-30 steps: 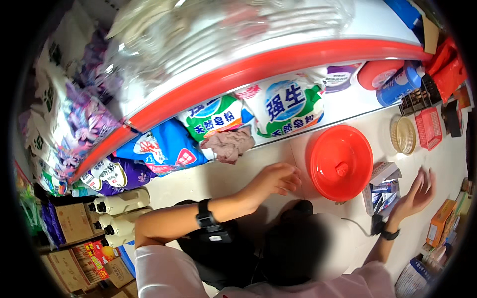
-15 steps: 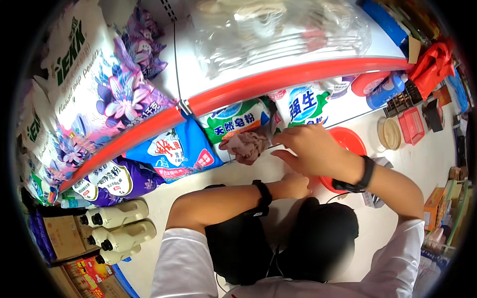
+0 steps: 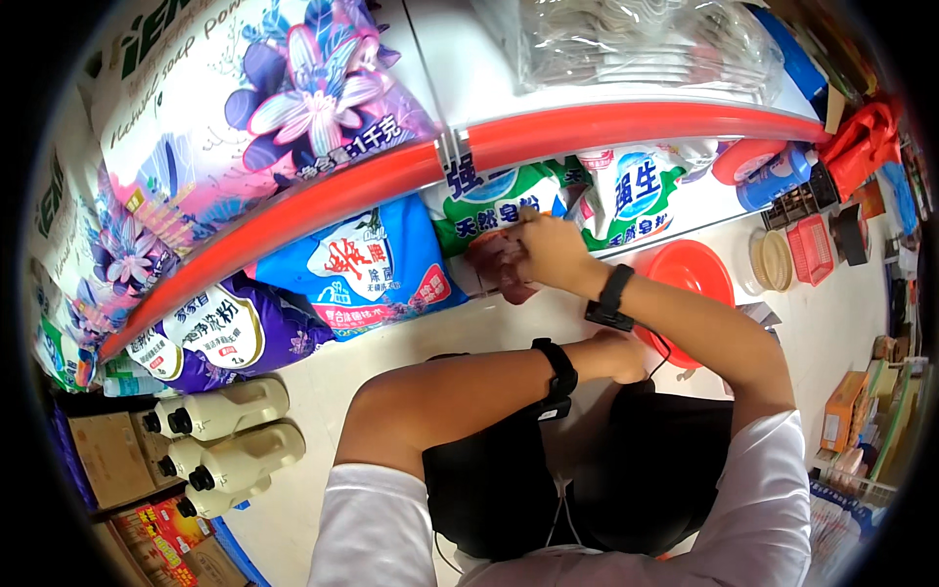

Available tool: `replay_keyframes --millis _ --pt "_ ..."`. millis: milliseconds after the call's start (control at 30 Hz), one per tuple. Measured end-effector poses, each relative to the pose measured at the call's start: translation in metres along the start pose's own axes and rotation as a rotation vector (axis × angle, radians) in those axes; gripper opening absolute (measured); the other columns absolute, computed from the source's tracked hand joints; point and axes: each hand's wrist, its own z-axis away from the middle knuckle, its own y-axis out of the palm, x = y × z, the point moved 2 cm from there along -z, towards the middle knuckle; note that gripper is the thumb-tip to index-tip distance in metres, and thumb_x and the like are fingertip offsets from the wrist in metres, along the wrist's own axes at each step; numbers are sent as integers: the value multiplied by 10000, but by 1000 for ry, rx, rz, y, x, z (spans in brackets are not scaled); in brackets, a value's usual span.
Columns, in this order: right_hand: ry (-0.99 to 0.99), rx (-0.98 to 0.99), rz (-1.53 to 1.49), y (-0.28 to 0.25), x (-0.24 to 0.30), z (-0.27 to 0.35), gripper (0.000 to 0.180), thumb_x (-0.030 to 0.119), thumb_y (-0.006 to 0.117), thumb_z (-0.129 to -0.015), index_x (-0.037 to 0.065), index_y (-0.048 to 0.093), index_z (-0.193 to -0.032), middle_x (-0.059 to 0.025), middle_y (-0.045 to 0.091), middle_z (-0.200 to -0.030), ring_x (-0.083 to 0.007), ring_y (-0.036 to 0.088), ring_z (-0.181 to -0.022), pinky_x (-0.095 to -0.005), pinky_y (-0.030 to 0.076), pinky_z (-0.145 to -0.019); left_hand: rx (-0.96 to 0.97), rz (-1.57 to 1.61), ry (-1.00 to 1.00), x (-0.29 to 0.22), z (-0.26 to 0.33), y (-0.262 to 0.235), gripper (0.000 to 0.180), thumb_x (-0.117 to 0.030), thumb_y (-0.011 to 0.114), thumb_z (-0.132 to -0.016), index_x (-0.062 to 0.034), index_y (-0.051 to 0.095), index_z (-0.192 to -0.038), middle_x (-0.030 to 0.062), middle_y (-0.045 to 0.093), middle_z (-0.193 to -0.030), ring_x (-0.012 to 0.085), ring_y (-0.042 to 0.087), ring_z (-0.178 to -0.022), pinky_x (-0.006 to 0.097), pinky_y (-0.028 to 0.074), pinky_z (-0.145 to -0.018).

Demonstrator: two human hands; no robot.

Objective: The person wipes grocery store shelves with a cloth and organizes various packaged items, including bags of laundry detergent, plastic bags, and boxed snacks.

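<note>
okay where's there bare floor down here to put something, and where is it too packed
Bare floor runs between the blue bag, the white jugs and the left forearm. More lies right of the red basin, before the round baskets. It is crowded under the shelf, where the right hand grips a brownish cloth among the green bags.
</note>
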Motion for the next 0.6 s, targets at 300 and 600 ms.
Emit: replay_keyframes --millis 300,600 --pt "112 -417 -740 -88 1 98 274 210 613 -1002 9 698 -1169 -43 637 -854 -115 602 -717 -277 476 -645 36 18 65 14 2 17 581 -536 559 -942 6 721 -1074 225 699 -1088 384 656 -1071 481 501 -906" --pt "327 -368 -1653 -234 -16 177 508 401 448 -1059 -46 573 -1265 -176 682 -1147 -270 669 -1066 -346 540 -906 142 16 171 7 6 14 608 -571 560 -944 -19 690 -1165 205 696 -1125 382 650 -1083 486 493 -909"
